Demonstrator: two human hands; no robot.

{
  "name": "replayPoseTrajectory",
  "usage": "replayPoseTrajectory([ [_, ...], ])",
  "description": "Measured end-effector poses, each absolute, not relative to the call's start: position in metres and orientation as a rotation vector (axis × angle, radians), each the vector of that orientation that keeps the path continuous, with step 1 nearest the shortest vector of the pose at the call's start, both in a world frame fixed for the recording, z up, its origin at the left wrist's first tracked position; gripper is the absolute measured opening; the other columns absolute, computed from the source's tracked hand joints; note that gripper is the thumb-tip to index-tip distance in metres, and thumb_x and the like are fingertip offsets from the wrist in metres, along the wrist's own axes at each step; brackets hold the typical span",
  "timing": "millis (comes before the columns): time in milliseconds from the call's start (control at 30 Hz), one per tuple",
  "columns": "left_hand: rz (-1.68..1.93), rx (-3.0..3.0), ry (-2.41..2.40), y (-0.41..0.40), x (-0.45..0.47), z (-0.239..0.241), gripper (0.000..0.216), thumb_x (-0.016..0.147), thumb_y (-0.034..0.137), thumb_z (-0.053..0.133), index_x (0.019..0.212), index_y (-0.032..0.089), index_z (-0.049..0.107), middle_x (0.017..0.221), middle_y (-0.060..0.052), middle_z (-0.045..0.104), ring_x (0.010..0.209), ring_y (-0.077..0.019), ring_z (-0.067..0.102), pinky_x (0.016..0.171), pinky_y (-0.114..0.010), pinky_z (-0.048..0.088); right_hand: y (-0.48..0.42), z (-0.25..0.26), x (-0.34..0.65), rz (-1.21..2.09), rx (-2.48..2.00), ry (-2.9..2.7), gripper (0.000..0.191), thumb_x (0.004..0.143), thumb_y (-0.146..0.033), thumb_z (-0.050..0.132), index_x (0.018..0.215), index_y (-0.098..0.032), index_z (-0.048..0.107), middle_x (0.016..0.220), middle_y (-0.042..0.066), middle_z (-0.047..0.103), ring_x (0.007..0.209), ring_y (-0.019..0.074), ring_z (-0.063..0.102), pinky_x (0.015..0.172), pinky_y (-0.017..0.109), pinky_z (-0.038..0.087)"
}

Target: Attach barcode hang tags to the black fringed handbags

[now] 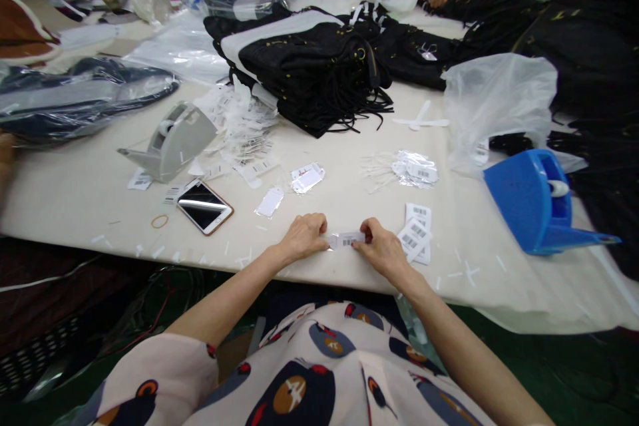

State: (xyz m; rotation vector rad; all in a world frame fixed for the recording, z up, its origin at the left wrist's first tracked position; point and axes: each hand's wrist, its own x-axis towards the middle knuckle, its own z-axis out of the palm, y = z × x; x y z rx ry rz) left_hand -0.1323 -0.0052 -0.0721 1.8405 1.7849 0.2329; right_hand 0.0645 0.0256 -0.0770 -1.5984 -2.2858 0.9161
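Note:
Near the front edge of the table, a small barcode label (348, 239) is stretched between my two hands. My left hand (305, 236) pinches its left end, where there is a clear, shiny strip. The right end sits between the thumb and fingers of my right hand (378, 246). Just right of that hand lies a small stack of barcode label sheets (418, 233). Beyond my hands are a white tag in clear plastic (270, 202), another bagged tag (308, 178) and a bunch of strung barcode tags (418, 168).
A phone (204, 206) and a grey tape dispenser (174, 140) are at left, with a heap of tags (239, 120) behind. At right stands a blue tape dispenser (529, 203) beside a plastic bag (499, 100). Black fringed bags (309, 60) are piled mid-table. Two co-workers sit opposite.

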Motion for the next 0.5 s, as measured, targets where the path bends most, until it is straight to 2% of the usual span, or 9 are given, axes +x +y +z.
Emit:
replayPoseTrajectory([
  [167, 0.437, 1.515, 1.616, -0.001, -0.131, -0.069, 0.027, 0.058, 0.018, 0.064, 0.08, 0.019, 0.049, 0.059, 0.007, 0.052, 0.056, -0.0101, 0.048, 0.054, -0.022, 0.034, 0.027, -0.081, 0.071, 1.295, -1.464, -1.976, 0.012, 0.069, -0.025, 0.056, 0.077, -0.021, 0.048, 0.064, -0.003, 0.053, 0.06, 0.0131, 0.05, 0.06, 0.026, 0.037],
  [300, 0.513, 1.417, 1.512, 0.0, -0.123, -0.065, 0.021, 0.057, 0.015, 0.063, 0.075, 0.018, 0.051, 0.053, 0.009, 0.045, 0.05, -0.0077, 0.042, 0.05, -0.021, 0.03, 0.027, -0.085, 0.071, 1.562, -1.314, -1.773, 0.014, 0.066, -0.027, 0.059, 0.073, -0.021, 0.049, 0.058, -0.005, 0.051, 0.053, 0.0109, 0.046, 0.052, 0.024, 0.034],
  [400, 0.534, 1.383, 1.44, 0.001, -0.114, -0.061, 0.021, 0.057, 0.018, 0.064, 0.073, 0.017, 0.052, 0.054, 0.008, 0.047, 0.051, -0.0074, 0.042, 0.049, -0.02, 0.03, 0.023, -0.085, 0.068, 1.668, -1.257, -1.719, 0.016, 0.064, -0.027, 0.062, 0.073, -0.02, 0.051, 0.056, -0.006, 0.051, 0.051, 0.01, 0.045, 0.049, 0.023, 0.032],
  [500, 0.546, 1.332, 1.404, 0.002, -0.109, -0.059, 0.023, 0.054, 0.019, 0.066, 0.072, 0.016, 0.053, 0.056, 0.007, 0.049, 0.053, -0.0078, 0.044, 0.049, -0.02, 0.03, 0.02, -0.084, 0.071, 1.644, -1.224, -1.717, 0.014, 0.068, -0.03, 0.061, 0.077, -0.02, 0.055, 0.064, -0.003, 0.057, 0.059, 0.0118, 0.051, 0.055, 0.025, 0.039],
])
